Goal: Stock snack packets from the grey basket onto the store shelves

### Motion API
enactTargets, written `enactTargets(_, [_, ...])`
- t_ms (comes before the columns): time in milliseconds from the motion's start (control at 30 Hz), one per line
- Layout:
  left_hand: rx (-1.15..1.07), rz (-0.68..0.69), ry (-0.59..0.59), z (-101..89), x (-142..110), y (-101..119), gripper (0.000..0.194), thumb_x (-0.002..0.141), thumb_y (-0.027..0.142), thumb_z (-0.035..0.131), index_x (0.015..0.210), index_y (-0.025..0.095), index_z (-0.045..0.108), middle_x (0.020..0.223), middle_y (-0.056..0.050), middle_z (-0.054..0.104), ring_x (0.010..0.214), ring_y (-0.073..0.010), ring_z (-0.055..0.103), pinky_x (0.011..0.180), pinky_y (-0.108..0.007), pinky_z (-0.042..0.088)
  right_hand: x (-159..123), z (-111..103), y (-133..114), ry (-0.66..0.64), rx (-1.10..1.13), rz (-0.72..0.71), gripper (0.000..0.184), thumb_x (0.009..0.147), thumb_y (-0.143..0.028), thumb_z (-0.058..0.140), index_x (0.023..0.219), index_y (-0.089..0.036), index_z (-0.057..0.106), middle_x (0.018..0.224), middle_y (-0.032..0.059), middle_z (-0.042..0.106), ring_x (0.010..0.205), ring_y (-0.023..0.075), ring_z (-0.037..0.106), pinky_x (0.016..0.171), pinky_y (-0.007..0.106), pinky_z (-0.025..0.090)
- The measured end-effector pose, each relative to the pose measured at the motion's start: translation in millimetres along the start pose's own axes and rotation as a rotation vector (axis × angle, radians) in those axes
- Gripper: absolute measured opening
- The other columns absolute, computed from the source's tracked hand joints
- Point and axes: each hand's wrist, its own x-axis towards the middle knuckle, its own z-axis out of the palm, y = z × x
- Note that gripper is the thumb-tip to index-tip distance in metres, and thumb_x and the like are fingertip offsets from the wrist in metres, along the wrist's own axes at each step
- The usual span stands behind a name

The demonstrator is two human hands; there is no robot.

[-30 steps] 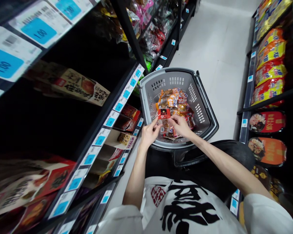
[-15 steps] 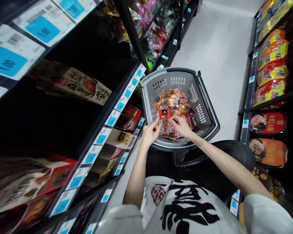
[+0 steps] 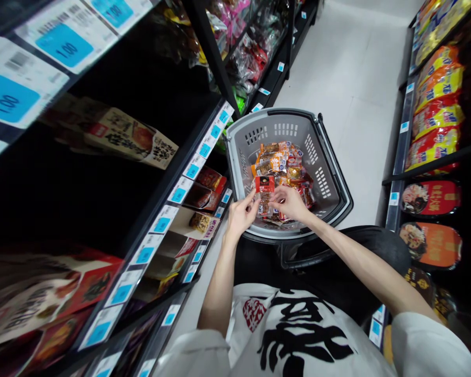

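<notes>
Between both hands is a small snack packet [image 3: 265, 185] with a red top and a clear lower part showing brown food. My left hand [image 3: 241, 213] pinches its left edge between thumb and fingers. From the other side, my right hand [image 3: 289, 203] grips the right edge with its fingertips. The packet is held over a grey shopping basket [image 3: 259, 123] with slotted walls and a black handle. Inside it lies a heap of small snack packets [image 3: 277, 159] in orange, red and clear wrappers, partly hidden by my hands.
At left, a black shelf [image 3: 149, 246] with blue-and-white price tags holds boxed foods [image 3: 129, 133]. Bagged goods [image 3: 255, 57] fill the shelf beyond. To the right stand yellow and red noodle packs [image 3: 435, 125] and oval tubs [image 3: 432, 199]. A pale floor [image 3: 345, 68] runs ahead.
My right fingertips have shifted slightly to the left on the packet. The packet, my left hand and the basket stay nearly where they were.
</notes>
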Motion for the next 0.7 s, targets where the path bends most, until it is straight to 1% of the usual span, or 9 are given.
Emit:
enactTargets(167, [-0.027,-0.015,0.008,0.5,-0.4,-0.9,0.049,0.101,0.043,0.064,0.133,0.008,0.076,0.056,0.004,0.054,0.050,-0.0082,0.040,0.057,-0.020,0.041,1.7,1.8,2.8,0.021,0.086,0.042,0.019,0.072,-0.013,0.079,0.085,-0.017,0.066,0.080,0.0035,0.077,0.071,0.0154,0.070,0.074,0.029,0.055])
enactTargets(300, [-0.059,-0.044,0.021,0.1,-0.9,-1.5,0.049,0.100,0.041,0.065,0.134,0.007,0.075,0.054,0.007,0.048,0.050,-0.0071,0.036,0.057,-0.019,0.040,-0.7,7.1,9.4,0.026,0.195,0.112,0.019,0.075,-0.025,0.080,0.087,-0.016,0.068,0.081,0.0036,0.075,0.070,0.0141,0.068,0.069,0.027,0.055])
enactTargets(367, [-0.059,-0.066,0.033,-0.8,-0.7,-0.9,0.049,0.100,0.041,0.065,0.133,0.007,0.076,0.053,0.008,0.045,0.050,-0.0069,0.033,0.057,-0.018,0.040,-3.9,11.0,12.6,0.001,0.244,0.146,0.023,0.077,-0.034,0.080,0.088,-0.016,0.069,0.080,0.0034,0.074,0.068,0.0140,0.067,0.065,0.026,0.055])
enactTargets(433, [-0.057,-0.072,0.039,-1.8,-0.3,0.3,0.048,0.100,0.042,0.065,0.131,0.008,0.077,0.052,0.009,0.042,0.051,-0.0072,0.031,0.057,-0.018,0.039,-7.8,15.2,15.6,-0.042,0.285,0.170,0.031,0.072,-0.038,0.084,0.088,-0.017,0.068,0.076,0.0015,0.073,0.064,0.0132,0.065,0.060,0.024,0.054])
enactTargets(500, [-0.061,-0.063,0.047,-2.4,0.2,1.3,0.045,0.100,0.041,0.065,0.129,0.009,0.079,0.051,0.009,0.040,0.050,-0.0075,0.031,0.056,-0.018,0.039,-11.6,18.8,18.3,-0.102,0.327,0.177,0.041,0.065,-0.037,0.090,0.090,-0.018,0.063,0.074,-0.0012,0.073,0.059,0.0119,0.064,0.057,0.023,0.052])
enactTargets(567, [-0.066,-0.053,0.053,-2.5,0.5,1.7,0.043,0.100,0.040,0.066,0.127,0.010,0.080,0.051,0.009,0.040,0.050,-0.0075,0.030,0.056,-0.018,0.039,-14.6,21.5,20.4,-0.161,0.362,0.169,0.049,0.063,-0.035,0.092,0.095,-0.020,0.058,0.074,-0.0033,0.073,0.058,0.0116,0.066,0.057,0.022,0.053])
enactTargets(633, [-0.067,-0.051,0.057,-2.2,0.7,1.7,0.043,0.099,0.039,0.066,0.127,0.010,0.080,0.051,0.009,0.039,0.050,-0.0075,0.030,0.055,-0.018,0.039,-16.6,23.4,21.3,-0.193,0.380,0.156,0.052,0.066,-0.035,0.090,0.099,-0.022,0.052,0.076,-0.0049,0.073,0.058,0.0132,0.070,0.056,0.022,0.055])
enactTargets(700, [-0.071,-0.063,0.063,-2.0,0.7,1.9,0.044,0.099,0.040,0.066,0.129,0.010,0.079,0.052,0.009,0.038,0.051,-0.0075,0.029,0.055,-0.017,0.038,-17.6,24.7,20.6,-0.188,0.389,0.147,0.050,0.070,-0.035,0.086,0.102,-0.023,0.050,0.078,-0.0067,0.070,0.056,0.0149,0.073,0.052,0.022,0.055])
